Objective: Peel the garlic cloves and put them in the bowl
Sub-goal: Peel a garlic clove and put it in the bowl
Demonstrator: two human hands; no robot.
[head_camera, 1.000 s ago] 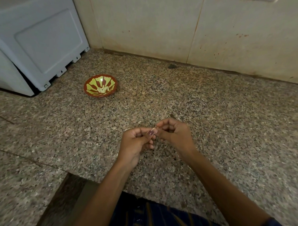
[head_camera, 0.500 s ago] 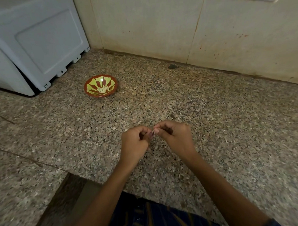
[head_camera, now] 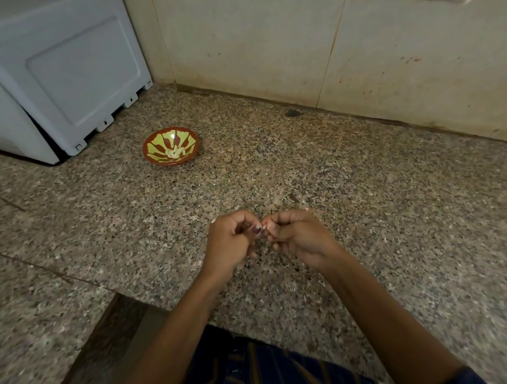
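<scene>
Round glossy red-brown bowl w/ yellow petal pattern (head_camera: 171, 146): few pale peeled cloves (head_camera: 175, 153) at centre. Speckled granite counter (head_camera: 362, 196). Near right of bowl, left hand (head_camera: 229, 243) & right hand (head_camera: 299, 237), fingers curled, pinch small garlic clove (head_camera: 266, 225) together.

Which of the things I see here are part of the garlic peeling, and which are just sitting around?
Part of the job:
- garlic clove, pinched between both hands
- left hand
- right hand
- bowl holding peeled cloves

Just lying about:
- white appliance beside the bowl
- small dark scrap by the wall
- granite counter
</scene>
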